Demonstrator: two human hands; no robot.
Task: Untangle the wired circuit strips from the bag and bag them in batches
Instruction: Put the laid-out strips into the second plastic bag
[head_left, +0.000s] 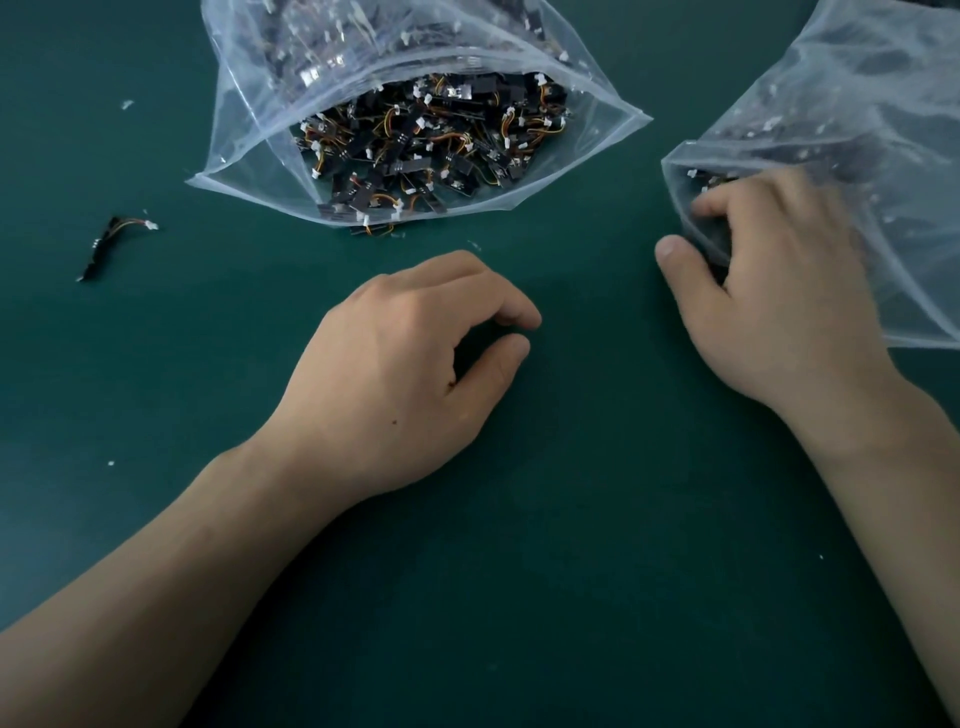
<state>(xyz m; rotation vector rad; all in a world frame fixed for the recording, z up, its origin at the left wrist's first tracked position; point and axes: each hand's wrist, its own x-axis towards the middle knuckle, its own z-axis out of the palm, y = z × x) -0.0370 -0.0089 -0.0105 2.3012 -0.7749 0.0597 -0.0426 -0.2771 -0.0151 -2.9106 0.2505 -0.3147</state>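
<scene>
A large clear zip bag lies open at the top centre, packed with tangled black circuit strips that have orange and yellow wires and white plugs. A second clear bag lies at the right with its mouth facing left. My right hand reaches into that mouth, fingers inside and thumb outside on the lower lip; whether the fingers hold strips is hidden. My left hand rests on the green mat below the large bag, fingers curled and apart, holding nothing. One loose strip lies at the far left.
Tiny white plastic flecks dot the mat, one near the upper left and one at the left. A strip pokes out under the big bag's lip.
</scene>
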